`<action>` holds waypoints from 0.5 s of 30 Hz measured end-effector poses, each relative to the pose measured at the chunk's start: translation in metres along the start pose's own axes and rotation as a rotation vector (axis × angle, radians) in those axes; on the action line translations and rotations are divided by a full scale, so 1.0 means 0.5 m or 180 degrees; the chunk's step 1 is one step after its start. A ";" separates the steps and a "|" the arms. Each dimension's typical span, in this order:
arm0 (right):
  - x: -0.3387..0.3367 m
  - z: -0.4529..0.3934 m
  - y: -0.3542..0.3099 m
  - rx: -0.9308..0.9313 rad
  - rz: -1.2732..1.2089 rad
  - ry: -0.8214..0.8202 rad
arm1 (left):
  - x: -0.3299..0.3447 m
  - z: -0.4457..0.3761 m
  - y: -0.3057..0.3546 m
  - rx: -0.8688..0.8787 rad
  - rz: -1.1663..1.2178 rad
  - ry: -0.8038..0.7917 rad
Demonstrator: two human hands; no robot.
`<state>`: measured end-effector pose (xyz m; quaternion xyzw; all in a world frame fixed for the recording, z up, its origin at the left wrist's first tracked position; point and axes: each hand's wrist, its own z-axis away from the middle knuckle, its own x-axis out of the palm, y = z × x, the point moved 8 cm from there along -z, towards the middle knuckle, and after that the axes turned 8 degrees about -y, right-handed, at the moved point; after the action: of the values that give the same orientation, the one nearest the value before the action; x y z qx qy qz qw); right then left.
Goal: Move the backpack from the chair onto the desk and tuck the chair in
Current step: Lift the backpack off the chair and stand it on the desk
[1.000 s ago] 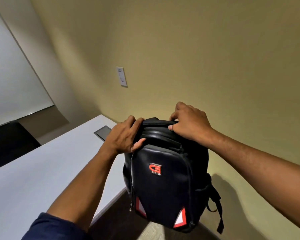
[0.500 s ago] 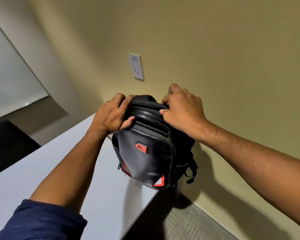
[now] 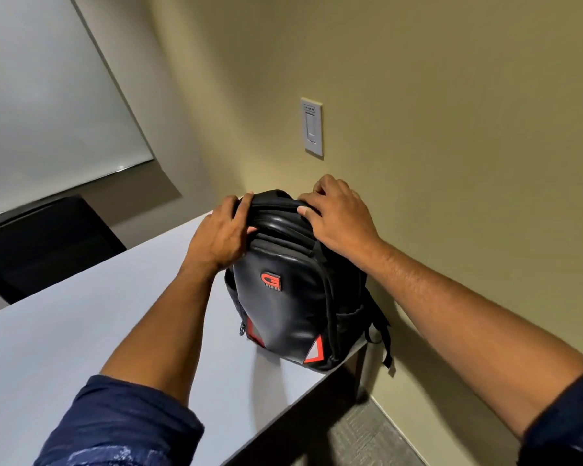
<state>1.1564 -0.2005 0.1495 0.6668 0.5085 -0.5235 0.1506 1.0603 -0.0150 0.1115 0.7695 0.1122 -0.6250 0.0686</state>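
A black backpack point(image 3: 293, 297) with a red logo and red-white corner triangles stands upright on the white desk point(image 3: 81, 348), at the desk's right end near the corner. My left hand point(image 3: 221, 235) grips the top left of the backpack. My right hand point(image 3: 337, 213) grips its top right. A strap hangs off the desk's right edge. The chair that the backpack came from is out of view.
A yellow-green wall with a light switch plate point(image 3: 312, 127) runs close behind and to the right of the desk. A whiteboard point(image 3: 48, 105) hangs at the left. A dark chair back point(image 3: 44, 240) shows beyond the desk's far side. Grey carpet point(image 3: 360, 438) lies below right.
Both hands carried the backpack up and left from beside the desk's edge onto the desk top, where its base now rests. The grip on its top has stayed the same.
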 end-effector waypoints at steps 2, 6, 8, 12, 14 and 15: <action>0.003 0.023 0.009 -0.0267 -0.0105 0.0249 | 0.005 0.005 -0.014 -0.0052 0.0052 0.0008; 0.059 0.056 0.044 -0.0200 0.0096 0.0175 | 0.009 0.026 -0.040 0.0015 0.0044 0.0226; 0.081 0.054 0.056 0.0016 -0.0238 0.0110 | 0.016 0.044 -0.053 -0.0049 0.0029 0.0396; 0.090 0.023 0.027 -0.0107 -0.0563 0.0156 | 0.022 0.075 -0.082 -0.0450 -0.0018 0.0704; 0.084 0.001 0.015 -0.0075 -0.0385 0.0289 | 0.018 0.083 -0.089 -0.0687 -0.0057 0.0818; 0.081 -0.009 0.012 -0.0008 -0.0280 0.0348 | 0.014 0.086 -0.091 -0.0799 -0.0058 0.0874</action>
<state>1.1610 -0.1787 0.1149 0.6712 0.5454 -0.4918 0.1002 1.0094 0.0189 0.0971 0.8319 0.2046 -0.4957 0.1424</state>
